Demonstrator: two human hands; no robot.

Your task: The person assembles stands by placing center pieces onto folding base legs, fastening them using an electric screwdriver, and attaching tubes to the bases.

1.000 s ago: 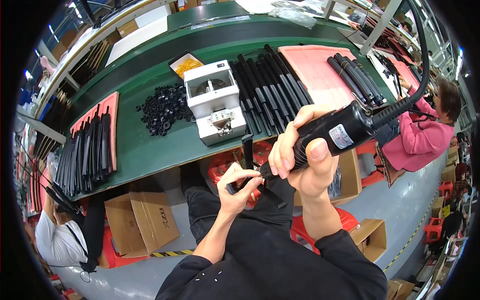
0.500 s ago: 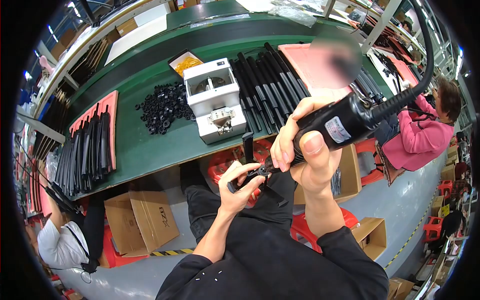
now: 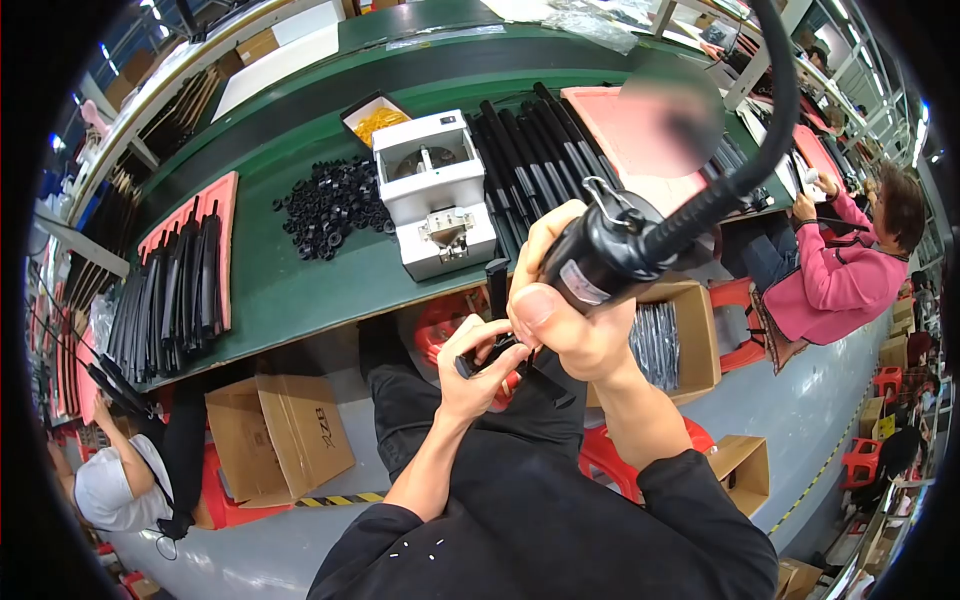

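Note:
A corded black electric screwdriver (image 3: 606, 250) is in my right hand (image 3: 578, 338), fingers wrapped round its body. It tilts down toward my left hand, and its tip is hidden behind the fingers. My left hand (image 3: 468, 378) pinches a black part with several splayed legs, like a small tripod base (image 3: 548, 388), held over my lap. One leg points up toward the table edge; another points down to the right. The joint between the legs is mostly covered by my fingers.
On the green table (image 3: 290, 300) stand a white screw-feeder machine (image 3: 432, 200), a heap of small black parts (image 3: 335, 210) and rows of black tubes (image 3: 530, 160). Pink trays (image 3: 228, 230) lie at both sides. Cardboard boxes (image 3: 290, 440) flank my legs. Co-workers sit left and right.
My right hand has swung the screwdriver left and more upright, bringing it over the black part. My left hand stays nearly in place, still holding the part.

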